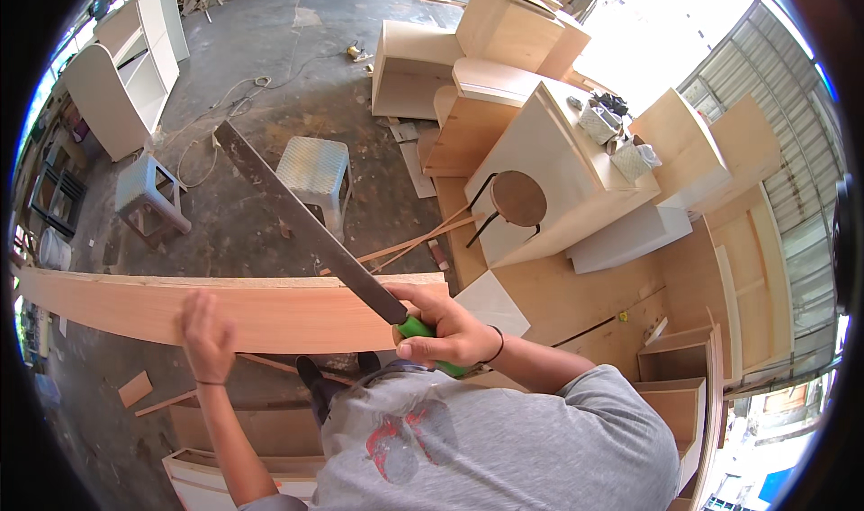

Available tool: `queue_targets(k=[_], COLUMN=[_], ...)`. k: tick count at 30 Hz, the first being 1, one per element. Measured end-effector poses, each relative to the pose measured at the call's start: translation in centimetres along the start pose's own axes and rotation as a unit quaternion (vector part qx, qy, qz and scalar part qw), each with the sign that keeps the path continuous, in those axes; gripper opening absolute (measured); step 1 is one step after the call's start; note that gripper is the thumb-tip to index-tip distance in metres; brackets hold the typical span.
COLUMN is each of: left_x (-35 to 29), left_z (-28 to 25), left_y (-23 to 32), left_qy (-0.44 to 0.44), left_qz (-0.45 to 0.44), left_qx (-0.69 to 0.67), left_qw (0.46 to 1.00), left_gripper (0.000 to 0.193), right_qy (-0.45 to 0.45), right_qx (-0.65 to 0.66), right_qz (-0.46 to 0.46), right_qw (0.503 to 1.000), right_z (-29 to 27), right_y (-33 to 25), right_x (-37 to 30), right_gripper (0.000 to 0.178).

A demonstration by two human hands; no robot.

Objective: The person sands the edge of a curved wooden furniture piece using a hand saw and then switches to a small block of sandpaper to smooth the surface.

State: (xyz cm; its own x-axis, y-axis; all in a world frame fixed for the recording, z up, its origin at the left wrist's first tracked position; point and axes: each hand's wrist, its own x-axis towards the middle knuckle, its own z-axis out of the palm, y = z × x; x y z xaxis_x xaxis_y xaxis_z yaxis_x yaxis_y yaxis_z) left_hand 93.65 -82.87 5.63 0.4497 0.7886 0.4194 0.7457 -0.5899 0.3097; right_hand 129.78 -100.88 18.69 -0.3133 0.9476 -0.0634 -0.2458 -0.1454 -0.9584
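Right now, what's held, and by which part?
Right hand: long flat-bladed tool, by its green handle. Left hand: blurred at the wooden board; grip can't be told.

Long green-handled tool (310, 224) — aslant over pale wooden board (288, 318)

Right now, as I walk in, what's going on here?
Someone in a grey shirt has both hands at work around a long wooden board. The right hand grips the green handle of what looks like a long file, its dark blade slanting across above the board. The left hand is at the board, slightly blurred, so contact is unclear. Two stools stand beyond.
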Motion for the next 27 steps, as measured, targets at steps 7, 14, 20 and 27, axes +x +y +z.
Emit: queue_targets(k=[7, 14, 20, 27], left_x=[-1.4, -0.9, 2.2, 2.7], left_z=[-1.0, -0.8, 0.0, 3.2], left_y=[2.7, 4.5, 11.0, 16.3], left_qy=[-0.084, -0.101, -0.152, -0.147], left_qz=[0.13, 0.188, 0.315, 0.384], left_qx=[0.024, -0.024, -0.103, -0.187], left_qw=[0.988, 0.977, 0.931, 0.892], left_gripper=[0.076, 0.054, 0.029, 0.009], right_qy=[-0.016, 0.001, 0.055, 0.098], right_qx=[-0.031, -0.058, -0.023, -0.027], right_qz=[0.022, 0.019, 0.024, -0.044], right_qw=[0.999, 0.998, 0.998, 0.994], right_z=[-0.3, 0.4, 1.2, 2.7], right_y=[-0.2, 1.1, 2.6, 3.1], right_x=[1.2, 1.3, 0.5, 0.9], right_gripper=[0.071, 0.07, 0.069, 0.067])
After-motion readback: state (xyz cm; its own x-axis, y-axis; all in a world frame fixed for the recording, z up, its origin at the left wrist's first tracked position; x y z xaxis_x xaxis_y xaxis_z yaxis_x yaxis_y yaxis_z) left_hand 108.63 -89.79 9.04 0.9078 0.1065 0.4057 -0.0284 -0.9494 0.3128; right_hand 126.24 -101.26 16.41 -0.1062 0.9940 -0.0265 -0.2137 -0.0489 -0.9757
